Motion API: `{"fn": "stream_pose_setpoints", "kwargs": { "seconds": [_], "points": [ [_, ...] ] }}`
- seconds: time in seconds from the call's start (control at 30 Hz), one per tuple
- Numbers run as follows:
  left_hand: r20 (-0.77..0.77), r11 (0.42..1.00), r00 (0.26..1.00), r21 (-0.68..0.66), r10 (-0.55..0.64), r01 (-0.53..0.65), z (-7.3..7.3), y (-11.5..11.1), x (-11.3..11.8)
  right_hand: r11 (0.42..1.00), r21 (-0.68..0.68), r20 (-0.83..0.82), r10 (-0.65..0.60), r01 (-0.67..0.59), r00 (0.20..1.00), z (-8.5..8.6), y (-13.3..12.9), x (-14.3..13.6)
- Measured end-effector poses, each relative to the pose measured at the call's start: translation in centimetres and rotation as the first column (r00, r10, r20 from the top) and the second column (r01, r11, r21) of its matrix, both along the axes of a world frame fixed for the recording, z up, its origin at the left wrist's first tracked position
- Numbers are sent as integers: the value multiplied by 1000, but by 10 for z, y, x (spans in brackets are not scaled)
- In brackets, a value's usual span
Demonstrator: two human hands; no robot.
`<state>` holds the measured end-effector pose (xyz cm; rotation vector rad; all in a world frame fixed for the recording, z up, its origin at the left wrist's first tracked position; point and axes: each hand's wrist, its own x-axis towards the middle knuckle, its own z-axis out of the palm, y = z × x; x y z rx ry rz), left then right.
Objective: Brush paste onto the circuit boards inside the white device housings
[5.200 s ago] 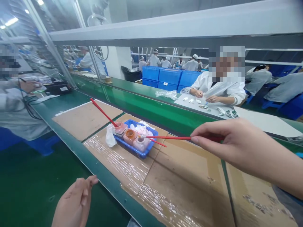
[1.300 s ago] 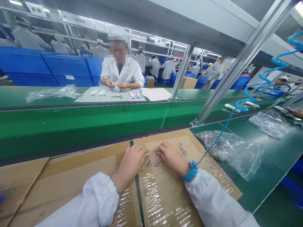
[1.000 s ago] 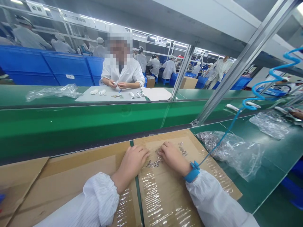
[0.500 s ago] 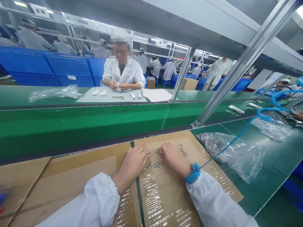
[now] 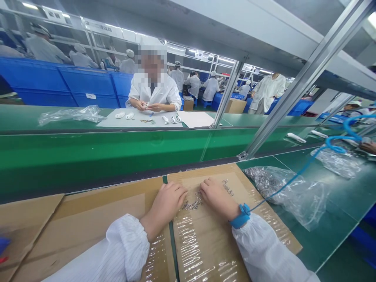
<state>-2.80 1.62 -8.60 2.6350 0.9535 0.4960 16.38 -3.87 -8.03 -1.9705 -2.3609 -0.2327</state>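
On the right cardboard sheet (image 5: 211, 239), small shiny metal parts (image 5: 192, 204) lie in a loose cluster between my hands. My left hand (image 5: 169, 199) rests at the left edge of that sheet, fingers curled down beside the cluster. Across from it, my right hand (image 5: 216, 196) has its fingers bent inward to the parts, with a blue wrist strap (image 5: 241, 216) behind it. Whatever either hand's fingertips pinch is hidden beneath the fingers. A second small group of metal parts (image 5: 228, 188) lies just beyond my right hand.
A clear plastic bag of metal parts (image 5: 264, 180) lies right of the cardboard, crossed by a blue coiled cord (image 5: 299, 170). Another cardboard sheet (image 5: 102, 219) is on the left. A metal post (image 5: 293, 86) rises ahead. A co-worker (image 5: 155, 90) sits across the green belt (image 5: 117, 152).
The view has shifted slightly. Both of my hands stay almost in place beside the metal parts, the right fingers shifting only a little.
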Motion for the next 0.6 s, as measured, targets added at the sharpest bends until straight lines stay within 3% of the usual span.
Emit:
{"fn": "stream_pose_setpoints", "kwargs": {
  "seconds": [0.27,0.4,0.6],
  "points": [
    [34,1000,999,9,-12,11,-2,-1,2,990,141,-147,22,-2,989,-2,1,-1],
    [114,1000,993,-15,-6,8,-3,-2,2,967,249,-295,122,-47,948,3,-3,-5],
    [253,993,964,-57,-87,105,3,-8,2,919,369,-421,297,-137,857,15,-12,-15]
  ]
}}
